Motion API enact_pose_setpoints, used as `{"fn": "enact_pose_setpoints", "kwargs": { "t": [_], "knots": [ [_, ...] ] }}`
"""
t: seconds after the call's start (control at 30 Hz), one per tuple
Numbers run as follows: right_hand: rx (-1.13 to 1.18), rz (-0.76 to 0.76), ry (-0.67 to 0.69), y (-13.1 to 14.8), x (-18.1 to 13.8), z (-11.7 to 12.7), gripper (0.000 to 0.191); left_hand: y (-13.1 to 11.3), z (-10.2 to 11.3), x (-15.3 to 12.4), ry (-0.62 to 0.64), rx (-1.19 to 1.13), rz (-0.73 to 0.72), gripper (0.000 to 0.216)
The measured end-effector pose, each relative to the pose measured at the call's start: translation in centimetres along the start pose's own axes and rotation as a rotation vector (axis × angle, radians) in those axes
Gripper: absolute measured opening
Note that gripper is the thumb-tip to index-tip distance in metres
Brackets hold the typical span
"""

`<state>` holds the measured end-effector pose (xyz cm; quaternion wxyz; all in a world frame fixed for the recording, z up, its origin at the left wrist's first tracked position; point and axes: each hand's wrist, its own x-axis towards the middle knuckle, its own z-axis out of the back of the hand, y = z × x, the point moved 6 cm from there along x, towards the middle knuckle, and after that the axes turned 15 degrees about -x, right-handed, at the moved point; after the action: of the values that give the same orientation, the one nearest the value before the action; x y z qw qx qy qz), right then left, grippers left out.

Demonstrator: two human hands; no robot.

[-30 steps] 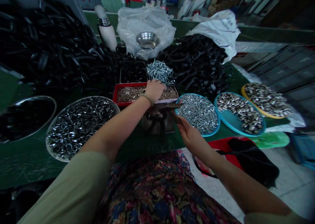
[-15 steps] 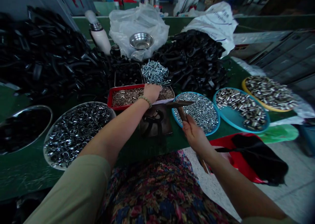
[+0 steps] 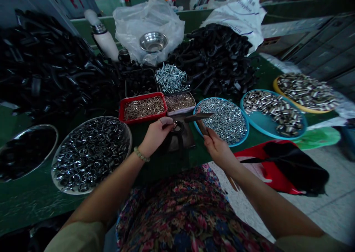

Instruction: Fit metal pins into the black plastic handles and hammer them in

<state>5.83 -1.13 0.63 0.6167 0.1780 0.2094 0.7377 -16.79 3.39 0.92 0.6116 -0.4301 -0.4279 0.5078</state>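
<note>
My right hand [image 3: 217, 148] is closed round the wooden handle of a hammer [image 3: 200, 117], whose metal head hovers over a dark metal block [image 3: 181, 137] at the table's near edge. On that block lies a black clamp part [image 3: 176, 130]. My left hand [image 3: 156, 133] is pinched over the part, fingertips together on something too small to make out. Just behind the hands stand a red tray of small brass-coloured pins [image 3: 142, 108] and a second tray of pins [image 3: 179, 101].
A metal bowl of steel rings [image 3: 90, 150] sits left; blue dishes of nuts [image 3: 226, 121] and sleeves [image 3: 273, 111] and a yellow dish [image 3: 305, 93] sit right. Black parts are heaped behind, with screws [image 3: 171, 78]. A red bin [image 3: 266, 167] stands beside my lap.
My left hand has drawn back from the pin trays to the block and now pinches over the black part. The hammer stays raised in my right hand.
</note>
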Motion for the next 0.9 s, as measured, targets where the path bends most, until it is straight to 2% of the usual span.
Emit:
{"fn": "enact_pose_setpoints", "kwargs": {
  "t": [0.07,0.2,0.3,0.4,0.43,0.57,0.6,0.8,0.9],
  "knots": [
    [-0.002,0.006,0.007,0.2,0.2,-0.2,0.046,0.8,-0.1,-1.2,-0.016,-0.029,0.03,0.013],
    [-0.081,0.06,0.029,1.1,0.9,-0.3,0.043,1.5,-0.1,-1.4,-0.031,-0.137,0.078,0.019],
    [-0.097,0.141,-0.01,2.6,1.6,0.5,0.041,1.1,0.1,-1.6,-0.056,-0.015,0.053,0.021],
    [-0.091,0.142,-0.095,3.7,2.4,1.5,0.043,0.7,-0.5,-2.4,-0.014,0.193,-0.028,0.023],
    [-0.123,0.135,-0.075,3.8,2.8,1.4,0.042,0.6,-0.9,-2.6,0.006,0.244,-0.061,0.023],
    [-0.274,0.171,0.172,3.7,3.8,-0.6,0.036,0.9,-1.6,-3.1,0.025,0.367,-0.154,0.022],
    [-0.277,0.18,0.186,3.6,3.8,-0.7,0.036,0.9,-1.6,-3.0,0.026,0.383,-0.159,0.02],
    [-0.168,0.108,-0.058,3.2,3.2,2.0,0.041,0.4,-1.7,-2.3,0.024,0.475,-0.178,0.022],
    [-0.143,0.09,-0.07,3.0,2.8,2.3,0.04,0.1,-2.3,-2.1,0.065,0.62,-0.191,0.026]
  ]
}}
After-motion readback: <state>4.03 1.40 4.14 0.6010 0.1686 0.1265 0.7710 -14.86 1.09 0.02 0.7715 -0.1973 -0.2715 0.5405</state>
